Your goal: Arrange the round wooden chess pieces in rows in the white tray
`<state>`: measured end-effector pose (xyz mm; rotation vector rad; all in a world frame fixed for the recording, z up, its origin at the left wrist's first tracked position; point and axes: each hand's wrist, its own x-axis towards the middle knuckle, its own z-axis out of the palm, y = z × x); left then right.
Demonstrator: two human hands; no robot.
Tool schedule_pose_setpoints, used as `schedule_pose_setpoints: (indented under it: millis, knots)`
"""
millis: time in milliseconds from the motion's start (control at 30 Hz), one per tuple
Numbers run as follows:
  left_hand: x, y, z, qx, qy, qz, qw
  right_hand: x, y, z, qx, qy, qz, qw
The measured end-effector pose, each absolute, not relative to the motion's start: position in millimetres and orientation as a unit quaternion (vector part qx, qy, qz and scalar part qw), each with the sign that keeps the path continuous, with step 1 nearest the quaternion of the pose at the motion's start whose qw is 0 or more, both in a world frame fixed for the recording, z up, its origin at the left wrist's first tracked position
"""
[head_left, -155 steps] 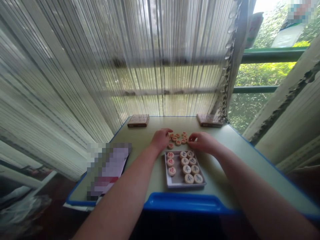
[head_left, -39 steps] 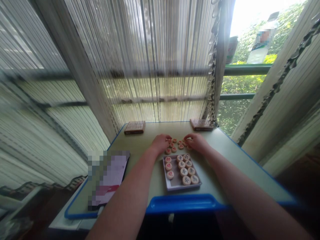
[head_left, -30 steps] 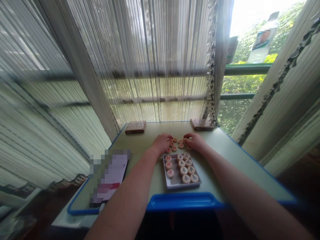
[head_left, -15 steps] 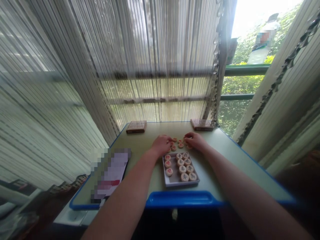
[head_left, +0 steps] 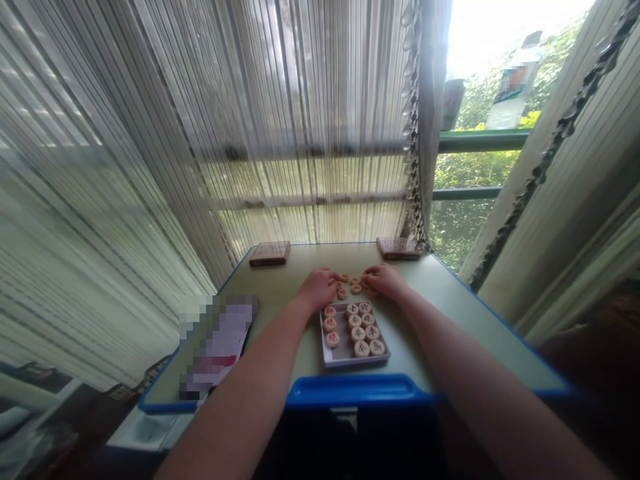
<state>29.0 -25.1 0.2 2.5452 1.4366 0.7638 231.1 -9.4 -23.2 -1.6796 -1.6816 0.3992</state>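
Observation:
Several loose round xiangqi pieces with red characters lie between my hands, among them one xiangqi piece (head_left: 355, 289) near the middle. My left hand (head_left: 320, 288) is at their left side, its fingers curled closed on a piece that is partly hidden. From the right, my right hand (head_left: 386, 280) has its thumb and fingertips closed around another piece, mostly covered by the fingers. Just nearer than the hands sits a shallow white box (head_left: 341, 362). Red pieces (head_left: 333, 340) stand in its left column, and several black-lettered pieces (head_left: 361, 349) fill two columns on the right.
Two flat brown boxes lie at the table's far edge, a left box (head_left: 270, 253) and a right box (head_left: 399, 249). A blurred-out flat item (head_left: 220, 347) rests on the left. The pale table (head_left: 450, 320) has a blue rim. String curtains (head_left: 310, 120) hang behind it.
The whole view has shifted slightly, so the table and box appear a little further left. Both hands stay at the loose red pieces, and the box's contents look the same.

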Motion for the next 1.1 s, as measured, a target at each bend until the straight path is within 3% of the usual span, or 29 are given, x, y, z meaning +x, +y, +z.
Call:
schedule_pose_setpoints:
  millis: [233, 367, 533, 967, 1100]
  knots:
    - [28, -28, 1, 0.826, 0.479, 0.294, 0.041, 230, -14, -19, -0.633, -0.603, 0.254, 0.413]
    - [29, -31, 3, 0.814, 0.467, 0.347, 0.012, 222, -31, -4, -0.551, -0.552, 0.386, 0.493]
    - [31, -35, 8, 0.838, 0.404, 0.367, 0.018, 204, -53, 13, -0.472, -0.585, 0.461, 0.473]
    - [33, -38, 11, 0.838, 0.413, 0.357, 0.019, 199, -51, 5, -0.481, -0.590, 0.440, 0.477]
    - [29, -35, 11, 0.836, 0.440, 0.325, 0.023, 204, -44, -1, -0.491, -0.654, 0.325, 0.475]
